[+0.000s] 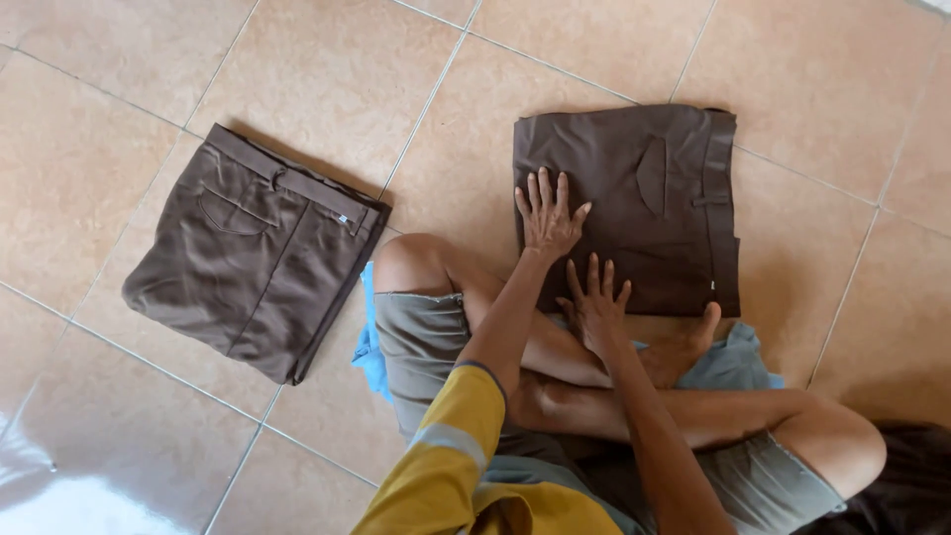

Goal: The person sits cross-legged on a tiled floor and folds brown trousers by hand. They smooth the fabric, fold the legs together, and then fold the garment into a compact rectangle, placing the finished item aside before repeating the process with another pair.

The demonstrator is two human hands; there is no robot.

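Tiled floor (594, 59): folded trousers (634, 208) under both hands.

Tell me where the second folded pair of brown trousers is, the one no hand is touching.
In the head view, the untouched folded brown trousers lie at left on the tan tiled floor, beside the person's bent knee.

The near edge of the folded brown trousers (634, 213) is hidden under the right hand (597, 309) and the person's crossed leg, and the cloth below the left hand (548, 220) cannot be seen. A blue cloth (370, 347) shows only as a strip beside the knee, the rest lying under the person. A dark fabric (911, 485) is cut off by the lower right corner, so its kind cannot be told.
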